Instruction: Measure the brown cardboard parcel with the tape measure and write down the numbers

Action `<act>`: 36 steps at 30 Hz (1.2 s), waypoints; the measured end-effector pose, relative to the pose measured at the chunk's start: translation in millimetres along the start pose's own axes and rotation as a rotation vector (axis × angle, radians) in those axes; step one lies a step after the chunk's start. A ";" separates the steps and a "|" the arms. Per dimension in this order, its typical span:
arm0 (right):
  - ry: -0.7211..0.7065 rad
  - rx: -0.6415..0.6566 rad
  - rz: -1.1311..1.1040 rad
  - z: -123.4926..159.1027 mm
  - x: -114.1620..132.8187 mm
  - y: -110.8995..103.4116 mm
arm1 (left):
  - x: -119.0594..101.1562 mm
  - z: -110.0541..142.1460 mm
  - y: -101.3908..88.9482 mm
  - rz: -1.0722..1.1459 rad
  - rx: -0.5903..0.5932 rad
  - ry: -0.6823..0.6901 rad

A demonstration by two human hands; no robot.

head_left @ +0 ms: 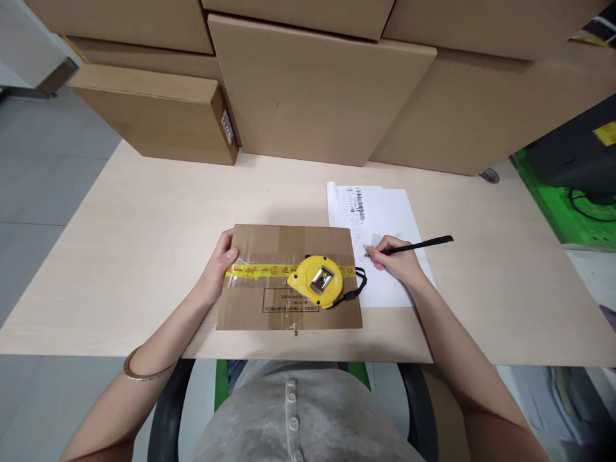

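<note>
My left hand (pixel 217 268) grips the left edge of a small cardboard box (pixel 250 247), its thumb on the top face. Yellow printed tape (pixel 260 270) runs across this box, above a framed block of dark print. On top of the box rests a yellow tape measure (pixel 316 281) with a black wrist strap (pixel 355 292) hanging past the right edge. My right hand (pixel 395 255) is closed around a black pen (pixel 430 243), its tip end down at the paper. Beneath that hand lies a white sheet (pixel 389 212) with dark handwriting along its left part; the box overlaps its lower left side.
Large cardboard boxes (pixel 317 90) stand along the back of the light wooden table (pixel 144 256). A flatter carton (pixel 149 115) stands at the back left. At the right are a dark object (pixel 572 154) and a green surface (pixel 553 208). The table's front edge is close to my body.
</note>
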State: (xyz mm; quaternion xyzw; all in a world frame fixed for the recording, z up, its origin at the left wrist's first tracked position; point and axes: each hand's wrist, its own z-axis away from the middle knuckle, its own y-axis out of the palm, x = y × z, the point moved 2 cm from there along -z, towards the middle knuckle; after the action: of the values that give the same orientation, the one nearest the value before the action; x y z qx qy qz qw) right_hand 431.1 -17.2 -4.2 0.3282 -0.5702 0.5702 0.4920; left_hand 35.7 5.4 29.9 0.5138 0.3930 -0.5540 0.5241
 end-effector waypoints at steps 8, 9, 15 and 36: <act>0.009 0.001 0.007 0.9 3.5 -0.7 | 1.4 -0.9 -2.6 -0.011 0.004 -0.008; 0.008 0.001 0.008 1.2 3.8 -0.5 | 2.0 -1.4 -3.1 -0.013 0.005 -0.004; 0.004 -0.013 0.000 0.8 1.1 -0.9 | 1.7 -2.1 -3.2 -0.027 -0.004 -0.009; -0.008 -0.019 -0.013 0.9 0.5 -2.3 | 0.4 -0.9 -1.7 -0.019 0.007 -0.006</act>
State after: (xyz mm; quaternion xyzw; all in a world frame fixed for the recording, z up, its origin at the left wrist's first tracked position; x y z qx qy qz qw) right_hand 432.9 -18.2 -2.9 0.3295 -0.5751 0.5604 0.4967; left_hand 34.2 6.4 29.3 0.5102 0.3944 -0.5617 0.5183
